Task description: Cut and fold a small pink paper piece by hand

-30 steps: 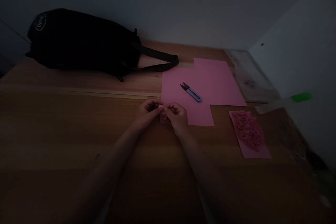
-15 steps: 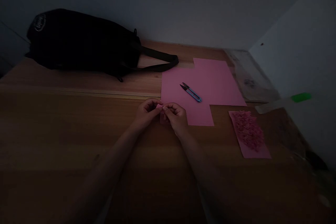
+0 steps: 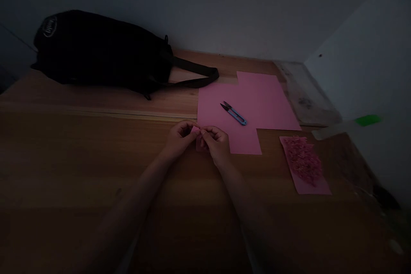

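Observation:
Fingertips nearly together, my left hand (image 3: 179,139) and my right hand (image 3: 216,142) meet over the wooden table. A small piece of pink paper (image 3: 194,129) is pinched in my left hand. My right thumb and finger close on its right edge, though the fingers hide much of that spot. Behind the hands lies a large sheet of pink paper (image 3: 266,98) with stepped edges. Blue thread snips (image 3: 233,114) rest on it, blades toward the upper left.
On the right, a pile of pink paper shreds (image 3: 303,160) covers a smaller pink sheet (image 3: 316,190). A black bag (image 3: 102,51) lies at the back left, its strap (image 3: 199,68) reaching toward the paper. Near the right wall is a translucent item with a green end (image 3: 368,120).
Almost nothing differs. My right fingers have shifted slightly at the small paper, while both hands stay in the same place.

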A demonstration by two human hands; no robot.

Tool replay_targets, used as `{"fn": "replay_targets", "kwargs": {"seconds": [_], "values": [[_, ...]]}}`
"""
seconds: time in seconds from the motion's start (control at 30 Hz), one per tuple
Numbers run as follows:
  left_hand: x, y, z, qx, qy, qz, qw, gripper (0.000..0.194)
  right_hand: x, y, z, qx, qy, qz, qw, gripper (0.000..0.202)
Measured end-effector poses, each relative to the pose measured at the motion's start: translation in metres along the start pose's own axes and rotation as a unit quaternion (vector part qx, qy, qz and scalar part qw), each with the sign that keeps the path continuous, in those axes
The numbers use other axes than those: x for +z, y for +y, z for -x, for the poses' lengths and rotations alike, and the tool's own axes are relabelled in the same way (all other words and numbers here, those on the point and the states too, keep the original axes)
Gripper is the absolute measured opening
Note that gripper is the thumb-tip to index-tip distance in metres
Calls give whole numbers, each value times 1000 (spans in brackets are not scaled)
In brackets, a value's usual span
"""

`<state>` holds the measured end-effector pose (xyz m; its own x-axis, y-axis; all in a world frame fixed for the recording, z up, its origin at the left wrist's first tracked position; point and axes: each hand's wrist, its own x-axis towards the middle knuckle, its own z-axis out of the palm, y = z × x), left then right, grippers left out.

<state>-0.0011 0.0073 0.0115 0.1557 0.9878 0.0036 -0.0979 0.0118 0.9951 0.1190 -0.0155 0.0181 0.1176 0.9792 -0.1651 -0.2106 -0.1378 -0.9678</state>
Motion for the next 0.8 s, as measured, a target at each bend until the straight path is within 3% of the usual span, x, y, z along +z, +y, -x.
{"fn": "replay_targets", "kwargs": {"seconds": [0.8], "values": [[-1, -2, -1, 7, 6, -17, 1000, 12, -2, 3, 0, -13, -5, 2, 1000, 16]]}}
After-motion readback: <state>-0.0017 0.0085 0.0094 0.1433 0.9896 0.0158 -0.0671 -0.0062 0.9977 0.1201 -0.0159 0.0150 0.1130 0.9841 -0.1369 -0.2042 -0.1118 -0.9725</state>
